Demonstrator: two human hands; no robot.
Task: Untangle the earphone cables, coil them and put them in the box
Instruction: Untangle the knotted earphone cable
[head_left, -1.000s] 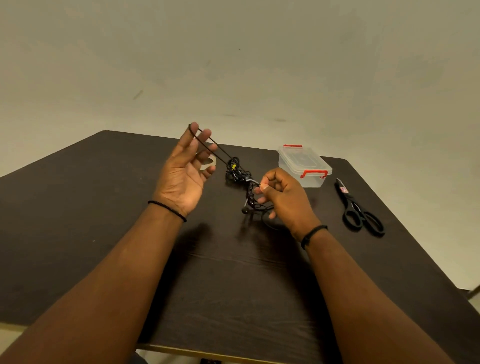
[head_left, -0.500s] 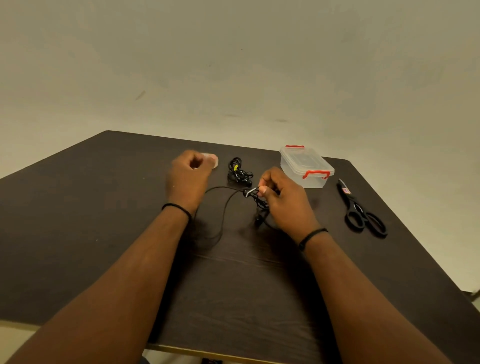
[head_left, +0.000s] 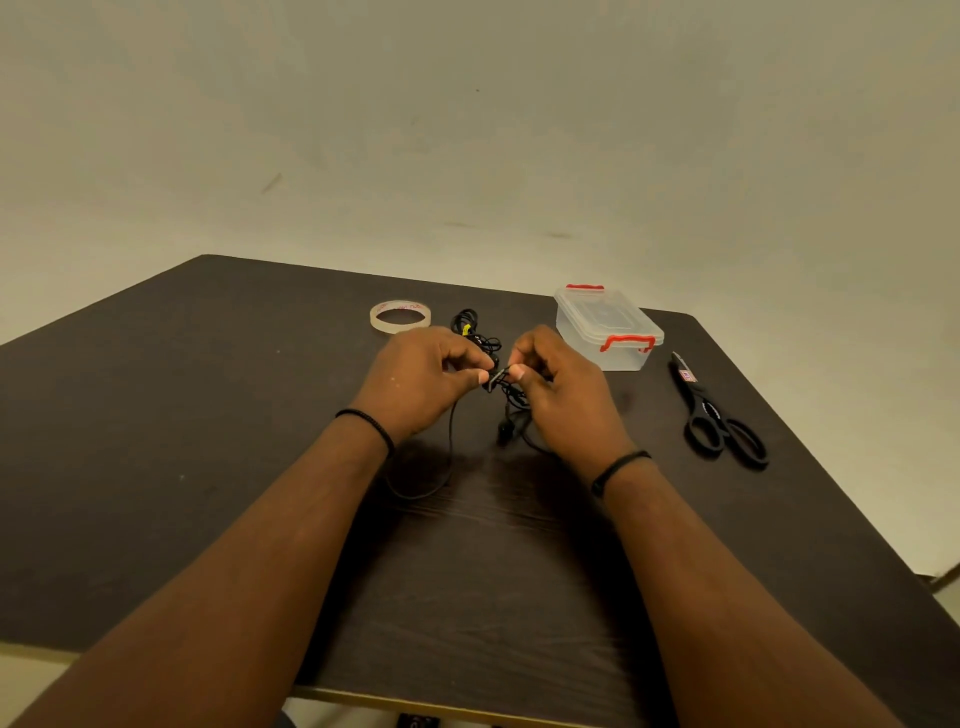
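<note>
My left hand (head_left: 423, 371) & right hand (head_left: 558, 382) both pinch the black earphone cable (head_left: 496, 375) just above the table (head_left: 156, 441), fingers curled tight on it. More cable lies behind my hands. The box (head_left: 608, 327), lid on, sits to the right, near the scissors (head_left: 719, 415); tape roll (head_left: 400, 316) at back.

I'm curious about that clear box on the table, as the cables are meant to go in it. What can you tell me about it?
The box is small, rectangular and looks like see-through plastic, with rounded corners. Its clear lid is on, held by two red clip handles, one at the near end and one at the far end. It stands upright on the dark table, toward the far right, between the hands and the scissors. Nothing touches it but the table, and nothing shows inside.
</note>
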